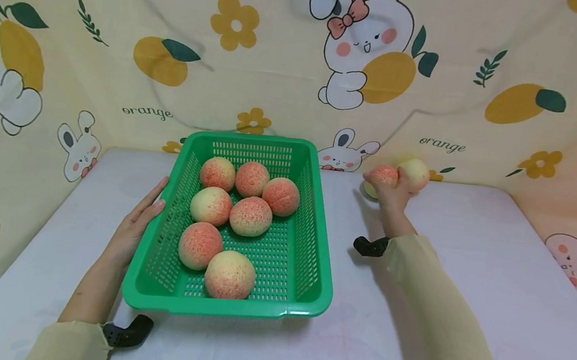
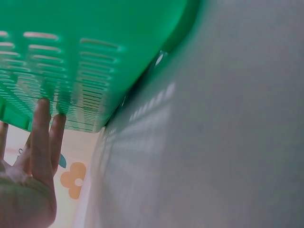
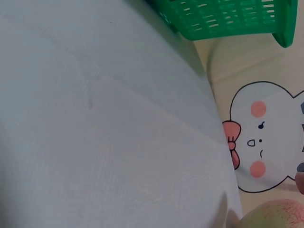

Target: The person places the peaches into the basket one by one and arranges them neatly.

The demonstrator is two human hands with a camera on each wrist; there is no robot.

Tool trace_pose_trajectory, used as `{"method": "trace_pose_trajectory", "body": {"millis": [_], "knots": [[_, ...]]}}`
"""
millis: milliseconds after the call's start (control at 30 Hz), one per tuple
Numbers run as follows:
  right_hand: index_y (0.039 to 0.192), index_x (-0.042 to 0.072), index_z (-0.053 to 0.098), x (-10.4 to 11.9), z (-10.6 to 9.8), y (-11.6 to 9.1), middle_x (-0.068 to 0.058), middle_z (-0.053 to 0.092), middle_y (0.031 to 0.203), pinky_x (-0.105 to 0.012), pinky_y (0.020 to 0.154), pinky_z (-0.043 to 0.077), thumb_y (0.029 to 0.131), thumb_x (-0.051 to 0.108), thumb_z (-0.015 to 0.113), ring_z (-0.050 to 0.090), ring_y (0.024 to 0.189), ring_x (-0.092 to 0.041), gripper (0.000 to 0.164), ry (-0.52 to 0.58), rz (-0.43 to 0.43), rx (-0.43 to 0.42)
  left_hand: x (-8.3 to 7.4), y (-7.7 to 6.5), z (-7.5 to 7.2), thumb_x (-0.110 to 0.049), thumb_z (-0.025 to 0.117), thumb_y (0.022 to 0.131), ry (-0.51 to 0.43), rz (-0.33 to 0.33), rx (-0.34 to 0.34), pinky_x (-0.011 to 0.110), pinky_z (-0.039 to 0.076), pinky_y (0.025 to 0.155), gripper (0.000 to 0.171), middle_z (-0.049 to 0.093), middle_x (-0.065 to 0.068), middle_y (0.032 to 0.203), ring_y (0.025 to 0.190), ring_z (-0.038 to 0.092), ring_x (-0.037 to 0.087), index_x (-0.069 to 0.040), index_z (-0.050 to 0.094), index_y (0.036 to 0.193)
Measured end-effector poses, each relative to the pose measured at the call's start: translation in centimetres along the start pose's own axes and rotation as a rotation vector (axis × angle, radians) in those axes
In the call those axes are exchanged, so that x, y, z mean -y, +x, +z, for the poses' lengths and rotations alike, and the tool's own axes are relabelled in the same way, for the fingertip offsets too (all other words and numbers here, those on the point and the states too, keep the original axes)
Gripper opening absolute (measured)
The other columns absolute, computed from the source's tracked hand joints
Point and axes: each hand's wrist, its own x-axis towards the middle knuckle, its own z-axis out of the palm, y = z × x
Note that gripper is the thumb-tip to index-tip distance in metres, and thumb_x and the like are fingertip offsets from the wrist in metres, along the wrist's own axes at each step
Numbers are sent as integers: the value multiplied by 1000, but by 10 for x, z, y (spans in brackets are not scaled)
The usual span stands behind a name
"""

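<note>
A green basket (image 1: 320, 292) holds several peaches (image 1: 251, 216) with red and pale yellow skin. My left hand (image 1: 134, 227) lies along the basket's left side; in the left wrist view its straight fingers (image 2: 42, 137) touch the slotted outer wall. At the table's back edge, right of the basket, my right hand (image 1: 396, 202) holds a peach (image 1: 383, 173) in curled fingers. A second peach (image 1: 415, 174) shows just right of that hand. The right wrist view catches only part of a peach (image 3: 275, 216) at its bottom edge.
The basket stands on a white table (image 1: 355, 344). Behind the table hangs a cream cloth (image 1: 273, 82) printed with rabbits and oranges, which also runs along both sides. Black wrist devices (image 1: 129, 331) sit at both cuffs.
</note>
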Motion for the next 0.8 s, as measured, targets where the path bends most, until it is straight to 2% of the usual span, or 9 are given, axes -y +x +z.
{"method": "trace_pose_trajectory", "body": {"millis": [100, 200, 267, 467, 667, 800], "knots": [[154, 25, 22, 1, 2, 2, -12, 4, 158, -36, 117, 22, 79, 23, 77, 20, 143, -26, 93, 4, 15, -11, 0, 0, 0, -39, 43, 102, -4, -1, -2, 15, 50, 87, 54, 3, -9, 162, 144, 22, 23, -44, 20, 151], [154, 26, 22, 1, 3, 2, -10, 7, 158, -35, 117, 24, 79, 21, 77, 21, 143, -25, 93, 14, 20, -11, -1, 0, 0, -39, 44, 102, -10, -5, -7, 15, 51, 87, 54, 4, -9, 162, 143, 24, 21, -44, 20, 151], [153, 25, 23, 0, 3, 3, -9, 12, 158, -35, 116, 25, 80, 19, 76, 23, 142, -24, 91, 15, 13, -10, -1, 0, 1, -39, 44, 102, -12, -7, -9, 16, 51, 86, 54, 4, -9, 162, 142, 26, 21, -44, 20, 150], [148, 19, 33, -5, 1, 2, -10, 28, 152, -36, 115, 28, 79, 16, 75, 31, 138, -25, 81, -34, -23, -36, 0, 0, 1, -39, 44, 102, -17, -6, -6, 15, 50, 87, 55, 4, -10, 162, 146, 17, 26, -43, 19, 151], [147, 17, 32, -9, -2, -3, -8, 31, 153, -37, 116, 26, 81, 15, 73, 30, 139, -24, 78, -34, -50, 31, 0, 0, 1, -39, 43, 102, -14, -11, -12, 16, 51, 86, 55, 4, -8, 162, 142, 26, 22, -43, 19, 151], [148, 16, 31, -11, -5, -7, -7, 29, 154, -37, 116, 25, 83, 15, 71, 29, 140, -23, 76, -34, -47, 94, -1, -1, 1, -39, 43, 102, -10, -8, -8, 16, 50, 87, 55, 4, -8, 162, 144, 23, 23, -44, 19, 151]]}}
